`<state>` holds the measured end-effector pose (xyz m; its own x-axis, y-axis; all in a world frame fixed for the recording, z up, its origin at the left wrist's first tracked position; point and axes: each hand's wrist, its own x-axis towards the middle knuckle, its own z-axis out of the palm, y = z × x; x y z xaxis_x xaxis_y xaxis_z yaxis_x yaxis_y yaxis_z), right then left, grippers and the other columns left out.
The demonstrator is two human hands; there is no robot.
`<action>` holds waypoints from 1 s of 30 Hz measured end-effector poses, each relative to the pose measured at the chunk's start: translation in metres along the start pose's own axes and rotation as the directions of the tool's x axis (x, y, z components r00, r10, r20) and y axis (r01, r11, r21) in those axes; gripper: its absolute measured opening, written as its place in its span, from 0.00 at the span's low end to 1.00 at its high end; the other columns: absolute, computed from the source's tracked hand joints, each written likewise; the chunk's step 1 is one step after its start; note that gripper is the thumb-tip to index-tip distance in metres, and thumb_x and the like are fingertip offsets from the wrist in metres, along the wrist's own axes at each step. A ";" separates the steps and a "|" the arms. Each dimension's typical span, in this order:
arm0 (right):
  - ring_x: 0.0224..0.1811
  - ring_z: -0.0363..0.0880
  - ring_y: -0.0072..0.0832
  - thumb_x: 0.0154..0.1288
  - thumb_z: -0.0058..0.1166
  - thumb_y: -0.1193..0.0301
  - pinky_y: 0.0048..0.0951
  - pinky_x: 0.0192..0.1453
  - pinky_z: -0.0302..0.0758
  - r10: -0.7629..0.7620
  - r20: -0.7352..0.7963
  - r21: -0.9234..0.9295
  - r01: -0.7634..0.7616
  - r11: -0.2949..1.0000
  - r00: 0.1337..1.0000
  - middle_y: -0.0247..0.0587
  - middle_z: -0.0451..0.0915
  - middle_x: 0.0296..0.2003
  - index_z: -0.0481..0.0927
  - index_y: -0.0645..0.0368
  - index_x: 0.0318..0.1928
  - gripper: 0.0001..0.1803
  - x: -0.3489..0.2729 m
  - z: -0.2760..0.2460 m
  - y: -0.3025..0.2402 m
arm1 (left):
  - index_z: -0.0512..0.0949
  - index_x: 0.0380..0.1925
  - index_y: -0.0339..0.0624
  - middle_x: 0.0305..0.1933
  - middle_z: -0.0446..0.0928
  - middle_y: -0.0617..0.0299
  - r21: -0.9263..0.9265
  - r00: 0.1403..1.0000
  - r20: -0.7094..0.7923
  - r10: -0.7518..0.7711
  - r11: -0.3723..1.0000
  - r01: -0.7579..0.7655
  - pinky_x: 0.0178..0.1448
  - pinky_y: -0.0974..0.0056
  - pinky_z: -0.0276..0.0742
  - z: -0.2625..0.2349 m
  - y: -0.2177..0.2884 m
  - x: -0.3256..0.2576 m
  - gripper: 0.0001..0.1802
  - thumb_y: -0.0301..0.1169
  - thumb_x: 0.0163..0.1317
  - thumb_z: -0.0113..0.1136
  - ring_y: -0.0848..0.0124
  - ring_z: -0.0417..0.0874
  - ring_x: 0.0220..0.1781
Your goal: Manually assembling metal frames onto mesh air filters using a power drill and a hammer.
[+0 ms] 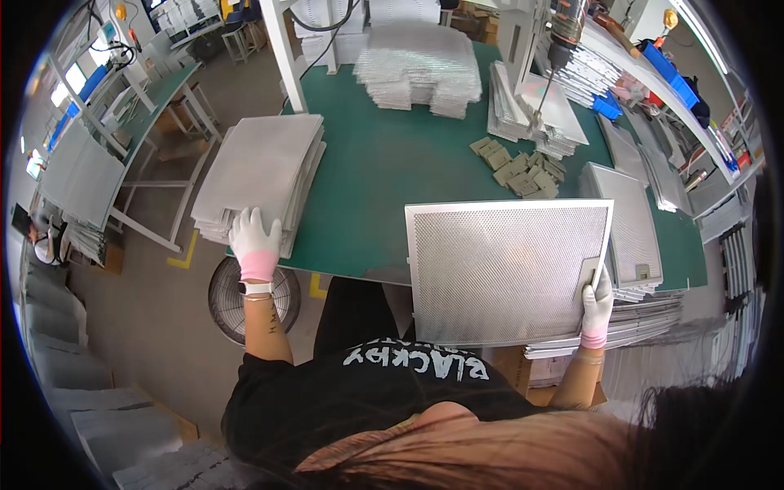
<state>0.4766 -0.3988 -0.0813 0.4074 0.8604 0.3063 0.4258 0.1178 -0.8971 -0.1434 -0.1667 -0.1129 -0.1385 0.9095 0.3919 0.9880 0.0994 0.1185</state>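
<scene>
My right hand point(598, 306), in a white glove with a pink cuff, grips the right edge of a framed metal mesh panel point(502, 273). The panel is tilted over the front edge of the green table point(367, 184). A small grey latch-like piece shows on it beside my right fingers. My left hand point(255, 237), gloved the same way, rests with fingers spread on the near edge of a stack of pale metal sheets point(261, 159). Whether those fingers pinch the top sheet cannot be made out.
Loose grey-beige plastic pieces point(523, 171) lie right of the table's middle. Beyond them stand metal sheets point(420, 65) and a hanging power driver point(569, 28). Finished-looking framed panels point(625, 224) are piled at right. A round floor fan point(222, 302) sits under my left arm.
</scene>
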 end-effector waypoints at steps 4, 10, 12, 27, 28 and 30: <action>0.65 0.69 0.28 0.69 0.50 0.76 0.28 0.72 0.60 0.026 -0.061 0.078 -0.021 0.997 0.998 0.43 0.72 0.63 0.61 0.72 0.71 0.32 -0.017 -0.013 0.001 | 0.64 0.69 0.39 0.71 0.63 0.38 -0.034 0.957 0.182 -0.227 0.971 0.237 0.69 0.45 0.69 -0.011 -0.011 0.003 0.50 0.61 0.55 0.63 0.43 0.69 0.69; 0.62 0.70 0.22 0.69 0.54 0.76 0.24 0.68 0.64 0.045 -0.141 0.212 -0.014 0.977 0.989 0.39 0.73 0.62 0.62 0.70 0.71 0.32 -0.033 -0.026 0.009 | 0.59 0.72 0.36 0.73 0.59 0.33 0.011 0.887 0.406 -0.221 0.971 0.237 0.67 0.49 0.73 -0.029 -0.022 0.017 0.56 0.66 0.55 0.60 0.42 0.72 0.67; 0.64 0.69 0.25 0.69 0.57 0.70 0.27 0.70 0.62 0.044 -0.145 0.200 -0.014 0.980 0.988 0.40 0.72 0.63 0.61 0.70 0.71 0.34 -0.036 -0.029 0.012 | 0.59 0.71 0.34 0.73 0.59 0.36 0.064 0.891 0.377 -0.253 0.967 0.247 0.72 0.46 0.66 -0.049 -0.006 0.015 0.55 0.66 0.57 0.58 0.42 0.67 0.72; 0.64 0.73 0.37 0.70 0.54 0.67 0.33 0.69 0.67 0.022 0.381 0.138 -0.081 0.987 0.924 0.48 0.78 0.58 0.67 0.59 0.70 0.29 0.100 0.230 0.004 | 0.77 0.33 0.44 0.36 0.75 0.59 -0.463 0.013 -0.884 0.467 -0.872 -0.158 0.53 0.49 0.70 -0.114 0.228 0.092 0.36 0.68 0.49 0.66 0.62 0.76 0.39; 0.60 0.75 0.41 0.67 0.56 0.65 0.37 0.66 0.70 -0.150 0.279 -0.126 0.191 0.973 0.948 0.49 0.79 0.55 0.68 0.58 0.69 0.31 0.096 0.224 -0.001 | 0.72 0.25 0.46 0.29 0.68 0.64 -0.483 0.148 -0.876 0.459 -0.838 -0.255 0.44 0.54 0.65 -0.135 0.230 0.072 0.32 0.65 0.52 0.63 0.66 0.66 0.28; 0.51 0.77 0.50 0.60 0.62 0.59 0.44 0.56 0.77 -0.336 0.238 -0.493 0.412 0.767 0.911 0.52 0.79 0.48 0.72 0.57 0.64 0.33 0.083 0.213 -0.018 | 0.72 0.25 0.46 0.29 0.68 0.64 -0.473 0.178 -0.875 0.451 -0.715 -0.514 0.45 0.52 0.66 -0.159 0.213 0.058 0.31 0.64 0.51 0.64 0.65 0.67 0.29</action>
<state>0.3306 -0.2245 -0.1073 0.0353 0.8625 0.5049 0.8923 0.2003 -0.4046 0.0481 -0.1573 0.0802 0.3607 -0.1463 0.9211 -0.6680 -0.7298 0.1456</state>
